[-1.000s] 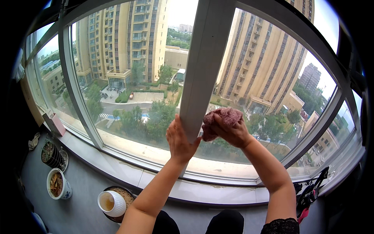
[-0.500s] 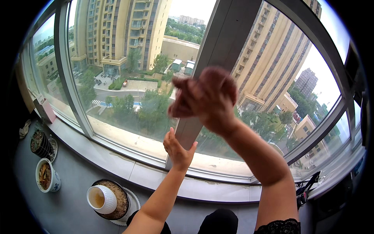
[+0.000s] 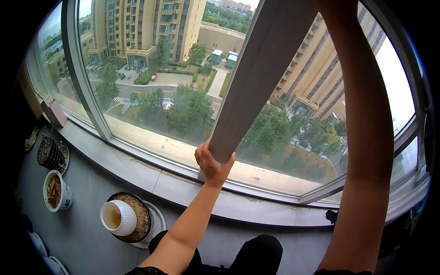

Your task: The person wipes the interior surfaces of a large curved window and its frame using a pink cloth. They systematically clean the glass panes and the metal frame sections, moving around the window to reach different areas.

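In the head view, the left hand (image 3: 213, 161) grips the lower part of the grey window post (image 3: 261, 78), fingers wrapped behind it. The right forearm (image 3: 366, 137) rises out of frame; its hand's state cannot be told. A white pot (image 3: 118, 217) stands on the floor by the sill (image 3: 151, 176).

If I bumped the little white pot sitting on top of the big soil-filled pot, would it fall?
Probably, yes. The small white ceramic pot lies tilted on loose soil in the big dark round pot, so it looks apt to roll off. It seems glazed, so likely slippery and breakable on the grey hard floor.
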### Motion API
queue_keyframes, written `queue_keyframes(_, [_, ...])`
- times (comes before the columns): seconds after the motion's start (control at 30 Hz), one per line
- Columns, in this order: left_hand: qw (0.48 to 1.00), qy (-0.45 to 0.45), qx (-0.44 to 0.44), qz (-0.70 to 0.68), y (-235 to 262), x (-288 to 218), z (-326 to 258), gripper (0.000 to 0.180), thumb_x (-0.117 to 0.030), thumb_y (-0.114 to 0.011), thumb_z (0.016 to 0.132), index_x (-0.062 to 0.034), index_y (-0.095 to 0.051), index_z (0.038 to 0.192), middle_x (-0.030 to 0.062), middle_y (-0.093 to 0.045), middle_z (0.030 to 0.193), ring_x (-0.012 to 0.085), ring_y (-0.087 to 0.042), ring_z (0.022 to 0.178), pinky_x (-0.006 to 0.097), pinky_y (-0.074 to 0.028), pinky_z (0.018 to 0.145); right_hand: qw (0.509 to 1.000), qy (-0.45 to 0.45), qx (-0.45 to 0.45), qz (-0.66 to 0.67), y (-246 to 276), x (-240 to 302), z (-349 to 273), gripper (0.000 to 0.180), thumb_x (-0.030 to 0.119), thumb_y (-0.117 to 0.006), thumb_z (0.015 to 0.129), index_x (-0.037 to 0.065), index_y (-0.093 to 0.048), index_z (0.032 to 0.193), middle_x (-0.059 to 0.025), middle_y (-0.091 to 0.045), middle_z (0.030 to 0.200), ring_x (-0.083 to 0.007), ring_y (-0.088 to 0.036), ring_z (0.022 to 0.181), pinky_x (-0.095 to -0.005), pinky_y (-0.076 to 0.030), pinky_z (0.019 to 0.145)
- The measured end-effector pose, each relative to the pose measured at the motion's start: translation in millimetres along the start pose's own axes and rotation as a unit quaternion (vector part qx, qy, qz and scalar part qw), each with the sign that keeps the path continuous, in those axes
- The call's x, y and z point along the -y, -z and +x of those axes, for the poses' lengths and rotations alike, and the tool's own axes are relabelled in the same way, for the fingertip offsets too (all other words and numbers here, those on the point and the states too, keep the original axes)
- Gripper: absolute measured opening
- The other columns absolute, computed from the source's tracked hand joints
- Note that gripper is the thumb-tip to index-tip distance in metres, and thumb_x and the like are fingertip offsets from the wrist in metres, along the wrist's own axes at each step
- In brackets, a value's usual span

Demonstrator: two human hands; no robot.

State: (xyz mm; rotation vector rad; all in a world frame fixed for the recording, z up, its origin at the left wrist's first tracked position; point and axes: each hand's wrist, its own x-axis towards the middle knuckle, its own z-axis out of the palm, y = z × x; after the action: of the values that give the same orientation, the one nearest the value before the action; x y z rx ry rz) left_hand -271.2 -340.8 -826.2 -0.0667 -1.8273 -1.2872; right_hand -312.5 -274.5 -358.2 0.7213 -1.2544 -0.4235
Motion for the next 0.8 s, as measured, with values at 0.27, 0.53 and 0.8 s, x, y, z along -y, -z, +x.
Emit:
queue_keyframes(0.27, [0.945, 0.219, -0.174, -0.169, 49, 73, 13, 0.045, -0.007, -0.046, 0.078, 0.0021, -0.049, 0.122, 0.0128, -0.05, 0.122, 0.0247, -0.046, 0.109, 0.038, -0.036, 0.1, 0.784, -0.087, 0.462, 0.406, 86, 293, -277, 0.054, 0.02, -0.054, 0.087, 0.009, -0.049, 0.14, -0.0079, -0.055, 0.132, -0.0277, -0.055, 0.12, -0.041, -0.044, 0.1])
queue_keyframes(0.53, [0.91, 0.242, -0.236, -0.24, 56, 34, 44, 0.03, -0.007, -0.043, 0.09, -0.0013, -0.051, 0.118, 0.0099, -0.051, 0.118, 0.0197, -0.049, 0.107, 0.034, -0.038, 0.1, 0.951, 0.012, 0.144, 0.273, 51, 205, -211, 0.032, 0.029, -0.069, 0.087, 0.013, -0.067, 0.115, -0.0002, -0.063, 0.122, -0.0168, -0.057, 0.12, -0.0352, -0.046, 0.102])
queue_keyframes(0.8, [0.896, 0.248, -0.248, -0.272, 57, 17, 56, 0.027, -0.007, -0.043, 0.093, -0.006, -0.053, 0.118, 0.0046, -0.055, 0.117, 0.0148, -0.053, 0.105, 0.03, -0.038, 0.093, 0.978, -0.149, 0.1, 0.106, 27, 169, -151, 0.048, 0.032, -0.075, 0.077, 0.022, -0.068, 0.123, -0.0035, -0.056, 0.137, -0.0227, -0.057, 0.119, -0.0407, -0.045, 0.098])
